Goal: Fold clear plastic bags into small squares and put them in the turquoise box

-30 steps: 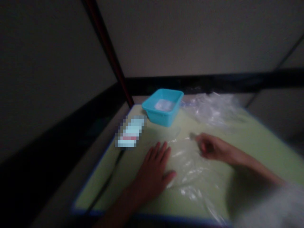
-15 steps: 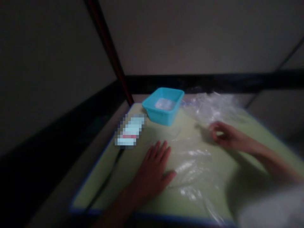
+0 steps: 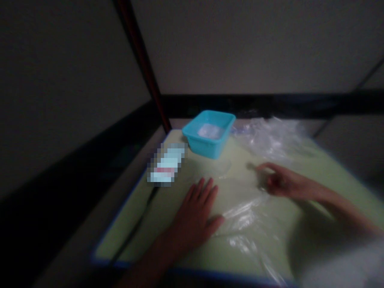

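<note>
My left hand point(image 3: 196, 214) lies palm down on the pale green tabletop with its fingers stretched, at the left side of a crinkled piece of clear plastic film point(image 3: 244, 218). To the right, my right hand point(image 3: 279, 182) has its index finger pointing left while the other fingers curl in at the film's upper right corner. A crease in the film runs up to those curled fingers, which seem to pinch it; the exact contact is blurred. Just beyond my left fingertips, a faint clear rounded outline point(image 3: 223, 166) shows on the table.
A turquoise plastic basket point(image 3: 205, 147) with something whitish inside stands at the back. Crumpled clear plastic point(image 3: 274, 136) is heaped at the back right. On the left lies a pixelated device with a lit screen point(image 3: 168, 164), its dark cord point(image 3: 132, 230) running to the front. Walls enclose the table behind and left.
My right index finger has straightened out of a ring shape, and the hand is slightly lower. The film's creases now draw toward it. My left hand stays flat; the view has shifted slightly.
</note>
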The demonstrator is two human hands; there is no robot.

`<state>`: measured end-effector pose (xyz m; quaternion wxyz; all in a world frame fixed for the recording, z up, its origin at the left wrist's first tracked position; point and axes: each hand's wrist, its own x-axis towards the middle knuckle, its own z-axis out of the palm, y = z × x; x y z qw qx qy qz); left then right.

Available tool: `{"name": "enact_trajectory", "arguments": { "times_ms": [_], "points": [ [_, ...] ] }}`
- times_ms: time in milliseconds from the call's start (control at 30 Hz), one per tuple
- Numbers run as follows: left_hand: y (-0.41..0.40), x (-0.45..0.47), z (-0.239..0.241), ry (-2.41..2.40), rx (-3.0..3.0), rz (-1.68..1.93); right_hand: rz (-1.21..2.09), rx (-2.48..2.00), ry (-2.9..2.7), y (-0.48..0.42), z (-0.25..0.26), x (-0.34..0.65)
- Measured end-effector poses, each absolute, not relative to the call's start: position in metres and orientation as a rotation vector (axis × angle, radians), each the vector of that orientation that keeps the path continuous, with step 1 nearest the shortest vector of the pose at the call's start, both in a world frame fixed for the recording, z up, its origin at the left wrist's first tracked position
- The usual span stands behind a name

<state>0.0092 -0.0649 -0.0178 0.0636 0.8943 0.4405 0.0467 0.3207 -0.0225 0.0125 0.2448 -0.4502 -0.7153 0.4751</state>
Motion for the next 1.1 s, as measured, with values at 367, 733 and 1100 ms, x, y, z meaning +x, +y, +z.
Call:
{"name": "enact_trajectory", "arguments": {
  "times_ms": [367,733,1100],
  "points": [
    [-0.064,0.008,-0.002,1.347,2.587,0.139,0.292,-1.243,-2.246,-0.020,0.029,0.294],
    [-0.028,0.007,-0.011,1.150,2.676,0.098,0.343,-0.981,-2.815,-0.019,-0.022,0.284],
    [0.028,0.004,0.000,1.535,2.344,0.483,0.332,-1.287,-2.350,-0.005,-0.008,0.297]
  ]
}}
